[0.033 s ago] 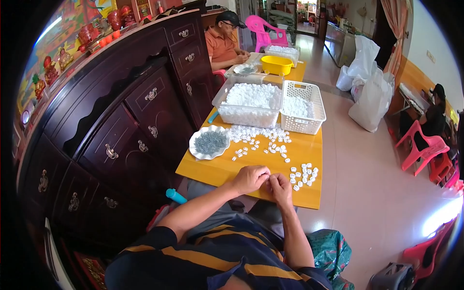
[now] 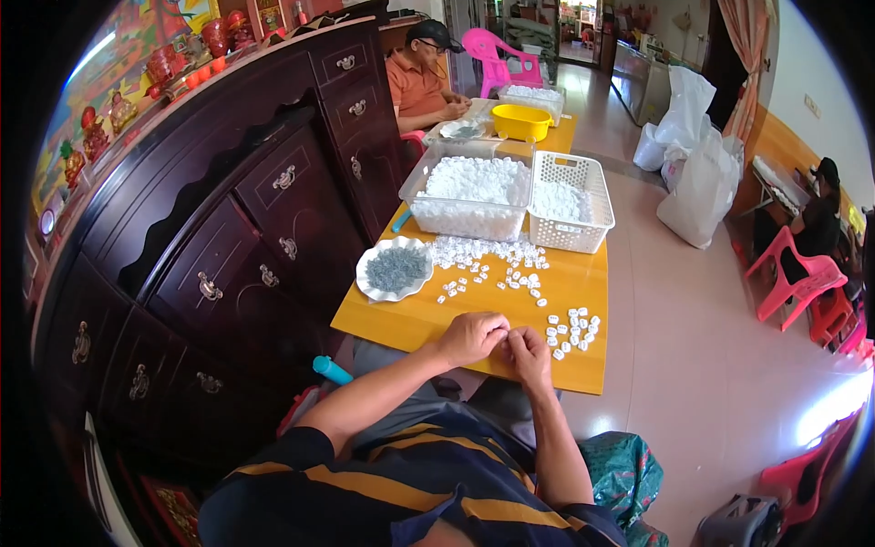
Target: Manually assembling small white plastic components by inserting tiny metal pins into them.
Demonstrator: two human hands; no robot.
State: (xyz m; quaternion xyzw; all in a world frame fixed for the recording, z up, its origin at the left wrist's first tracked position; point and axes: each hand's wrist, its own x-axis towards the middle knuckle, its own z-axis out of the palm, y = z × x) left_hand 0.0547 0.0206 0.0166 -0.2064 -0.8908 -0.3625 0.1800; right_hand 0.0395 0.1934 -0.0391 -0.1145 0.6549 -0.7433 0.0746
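Note:
Over the near edge of the wooden table [image 2: 401,319], my left hand [image 2: 473,338] and my right hand [image 2: 530,355] meet fingertip to fingertip. Both are closed in a pinch, and whatever is between the fingers is too small and covered to make out. Just right of my right hand lies a group of small white plastic pieces [image 2: 574,330] with dark marks. Farther in, more white pieces [image 2: 488,252] are spread in a loose pile. A scalloped white plate [image 2: 366,283] at the left holds many tiny grey, slender parts [image 2: 397,270].
Behind the pile stand a clear bin [image 2: 465,219] and a white perforated basket [image 2: 570,235], both with white pieces. A person [image 2: 421,82] sits at the far table near a yellow tub [image 2: 521,122]. Dark cabinets [image 2: 228,237] line the left; a teal bottle-like object [image 2: 332,369] is beside my left forearm.

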